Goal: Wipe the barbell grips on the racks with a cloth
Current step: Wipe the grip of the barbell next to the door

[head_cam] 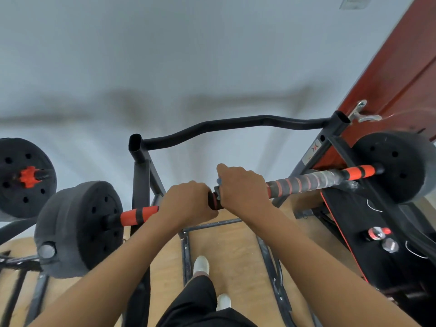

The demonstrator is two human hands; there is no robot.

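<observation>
A barbell lies across a black rack [139, 175]. Its grip [306, 181] is orange and black, with grey tape wound round the right half. Black weight plates sit on the left end [80, 227] and the right end [398, 166]. My left hand [188, 201] grips the bar left of the middle. My right hand [243, 187] grips the bar just beside it, and a small bit of bluish cloth [219, 181] shows at its fingers. Most of the cloth is hidden under the hand.
A second weight plate with an orange collar [26, 178] hangs at the far left. A red door [401, 86] with a metal handle stands at the right. A black bench [368, 223] lies under the bar's right end. My feet stand on the wooden floor [236, 246] inside the rack frame.
</observation>
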